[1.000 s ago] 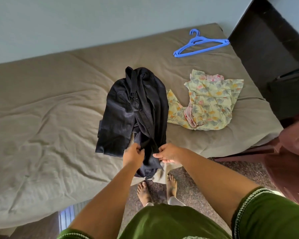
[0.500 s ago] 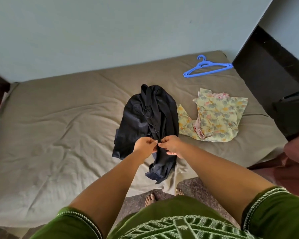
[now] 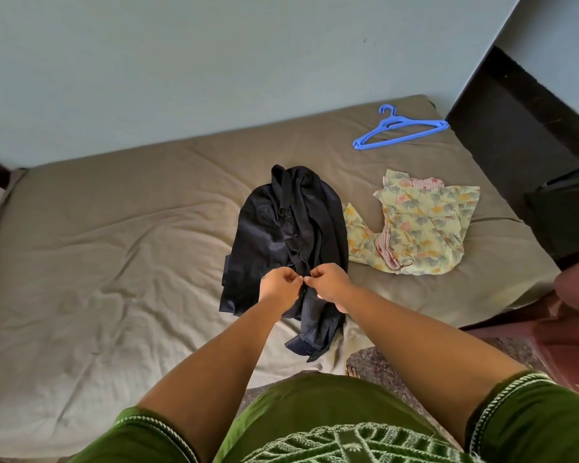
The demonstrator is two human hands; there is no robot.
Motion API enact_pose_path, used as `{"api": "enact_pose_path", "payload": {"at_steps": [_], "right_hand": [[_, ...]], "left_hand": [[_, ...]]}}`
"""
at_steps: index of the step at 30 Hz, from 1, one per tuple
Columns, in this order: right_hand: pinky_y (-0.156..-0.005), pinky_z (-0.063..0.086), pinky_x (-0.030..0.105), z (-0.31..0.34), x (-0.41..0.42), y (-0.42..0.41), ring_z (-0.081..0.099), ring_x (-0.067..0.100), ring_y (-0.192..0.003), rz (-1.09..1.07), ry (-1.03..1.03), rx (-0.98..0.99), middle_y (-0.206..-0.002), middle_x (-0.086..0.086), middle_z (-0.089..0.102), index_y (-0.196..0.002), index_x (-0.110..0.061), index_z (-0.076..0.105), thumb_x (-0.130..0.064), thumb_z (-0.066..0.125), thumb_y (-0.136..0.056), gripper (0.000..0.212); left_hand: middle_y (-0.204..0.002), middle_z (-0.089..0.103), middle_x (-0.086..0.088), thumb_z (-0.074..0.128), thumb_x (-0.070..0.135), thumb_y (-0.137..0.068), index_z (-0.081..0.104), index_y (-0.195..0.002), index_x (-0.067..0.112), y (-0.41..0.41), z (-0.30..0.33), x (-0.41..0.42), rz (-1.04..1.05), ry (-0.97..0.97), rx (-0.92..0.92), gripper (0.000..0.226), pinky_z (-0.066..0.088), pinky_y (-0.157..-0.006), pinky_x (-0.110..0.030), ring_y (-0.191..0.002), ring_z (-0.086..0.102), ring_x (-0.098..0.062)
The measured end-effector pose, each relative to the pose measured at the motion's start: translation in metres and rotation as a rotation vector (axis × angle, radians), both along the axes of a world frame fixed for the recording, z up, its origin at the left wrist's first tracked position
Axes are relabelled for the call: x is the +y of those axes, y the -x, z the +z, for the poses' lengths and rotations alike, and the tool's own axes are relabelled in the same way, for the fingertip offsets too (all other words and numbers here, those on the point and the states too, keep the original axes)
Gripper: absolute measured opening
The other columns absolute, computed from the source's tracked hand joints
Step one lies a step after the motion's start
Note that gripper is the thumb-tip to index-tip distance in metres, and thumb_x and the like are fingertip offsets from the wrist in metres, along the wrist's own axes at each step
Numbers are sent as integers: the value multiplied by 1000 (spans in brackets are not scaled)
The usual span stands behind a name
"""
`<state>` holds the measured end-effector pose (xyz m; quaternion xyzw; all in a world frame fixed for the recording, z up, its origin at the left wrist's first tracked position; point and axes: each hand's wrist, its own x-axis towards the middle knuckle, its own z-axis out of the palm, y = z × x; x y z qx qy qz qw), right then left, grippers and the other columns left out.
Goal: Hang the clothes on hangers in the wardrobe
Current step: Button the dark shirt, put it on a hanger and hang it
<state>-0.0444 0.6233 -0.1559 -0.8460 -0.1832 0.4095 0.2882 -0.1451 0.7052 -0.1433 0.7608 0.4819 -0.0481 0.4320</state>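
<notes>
Shirt, dark, lying mid-bed left of the floral dress, and both hands have climbed from its hem to the button strip, left hand and right hand pinching it fingertip-to-fingertip, likely buttoning before the blue hanger beyond.

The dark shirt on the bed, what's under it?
The dark shirt lies on the olive bedsheet, its hem overhanging the edge. Both hands pinch its front; anything beneath is covered.

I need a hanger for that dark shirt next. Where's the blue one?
In the head view the blue hanger lies flat on the bed at its far right corner, beyond the floral garment, near the wall.
</notes>
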Motion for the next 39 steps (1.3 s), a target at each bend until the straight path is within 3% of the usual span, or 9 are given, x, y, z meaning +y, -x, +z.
{"api": "enact_pose_path", "payload": {"at_steps": [6,12,15,19,23,29,33,36,39], "right_hand": [[-77,58,38,-1,-3,-3,62,19,-75,-33,-61,110,-75,5,63,-70,-16,65,-13,67,-89,19],[-65,58,27,0,-9,-7,63,15,-66,-154,-105,236,-69,7,63,-72,-9,67,-4,72,-83,14],[-66,58,25,-3,-7,-7,63,13,-67,-267,-132,339,-71,7,64,-73,-8,65,-14,70,-87,17],[-62,51,25,-1,-6,-9,54,13,-59,-285,-133,354,-62,4,59,-77,-3,68,-29,75,-83,27],[-55,40,22,0,-10,-13,44,12,-57,-276,-125,385,-61,3,51,-73,-12,66,-19,70,-88,17],[-79,43,30,0,-5,-11,49,18,-94,-176,-23,364,-96,3,53,-99,-17,60,-21,51,-100,10],[-88,42,37,5,-9,-14,44,21,-106,-245,7,370,-139,13,47,-137,-9,47,-16,41,-103,35],[-99,42,43,6,-10,-19,50,32,-117,-185,6,273,-140,21,46,-136,0,47,-12,37,-102,37],[-99,43,46,3,-6,-14,53,32,-111,-163,6,266,-126,20,54,-127,-1,54,-18,38,-104,33]], "left_hand": [[-95,69,-3,56,25,-97,68,-103,14,0,-9,5,-118,-47,54,18,45,-73,-23,-77,56,-13],[-107,67,-10,48,17,-100,63,-115,10,-5,-13,6,-236,23,76,22,47,-78,-25,-82,55,-18],[-100,66,-8,49,17,-100,63,-110,12,-7,-16,6,-175,58,26,18,50,-74,-25,-79,57,-18],[-79,61,0,53,18,-98,62,-93,14,-7,-16,7,-67,170,-58,11,45,-49,-8,-65,55,-8],[-78,64,-6,55,14,-98,59,-86,10,-10,-16,6,97,415,-188,13,51,-55,-14,-67,61,-11],[-71,57,-5,47,11,-101,55,-81,12,-9,-18,7,302,640,-270,22,52,-58,-21,-61,55,-13],[-69,57,-5,51,12,-99,55,-79,13,-8,-19,10,196,470,-174,21,49,-58,-22,-59,53,-14],[-69,60,-2,53,18,-97,57,-75,18,-7,-23,8,95,262,-72,22,53,-70,-31,-65,55,-17],[-70,59,-7,55,17,-96,59,-77,13,-10,-22,0,129,334,-128,20,49,-66,-31,-67,52,-21]]}}
